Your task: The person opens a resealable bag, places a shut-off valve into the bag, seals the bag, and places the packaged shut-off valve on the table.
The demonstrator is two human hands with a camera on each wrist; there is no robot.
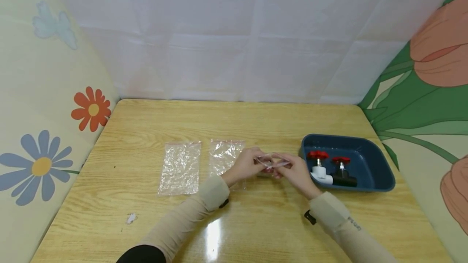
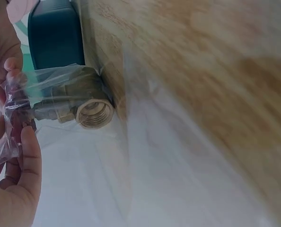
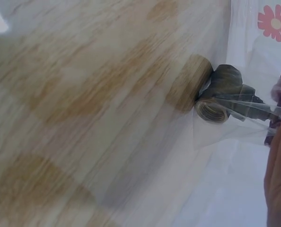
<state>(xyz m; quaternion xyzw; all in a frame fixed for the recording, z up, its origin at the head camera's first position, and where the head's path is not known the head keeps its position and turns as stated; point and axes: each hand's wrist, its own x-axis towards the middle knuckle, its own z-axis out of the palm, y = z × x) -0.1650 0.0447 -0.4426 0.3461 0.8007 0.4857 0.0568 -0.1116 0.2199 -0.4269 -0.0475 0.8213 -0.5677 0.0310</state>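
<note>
A brass valve (image 2: pixel 94 114) with a threaded opening stands on the table inside a clear plastic bag (image 2: pixel 46 78). Its handwheel, dark red, is partly hidden by fingers and film. At the bag's top edge, my left hand (image 1: pixel 245 163) pinches the film from the left. Opposite it, my right hand (image 1: pixel 295 170) pinches the other side, the two hands nearly touching above the valve. In the right wrist view the valve's body (image 3: pixel 225 87) shows through the film, below the fingers.
Two flat clear zip bags, one at the far left (image 1: pixel 180 169) and one (image 1: pixel 224 153) partly behind my left hand, lie on the wooden table (image 1: pixel 146 121). A blue tray (image 1: pixel 373 169) at right holds a white valve (image 1: pixel 319 172) and a black valve (image 1: pixel 343 177), both red-handled.
</note>
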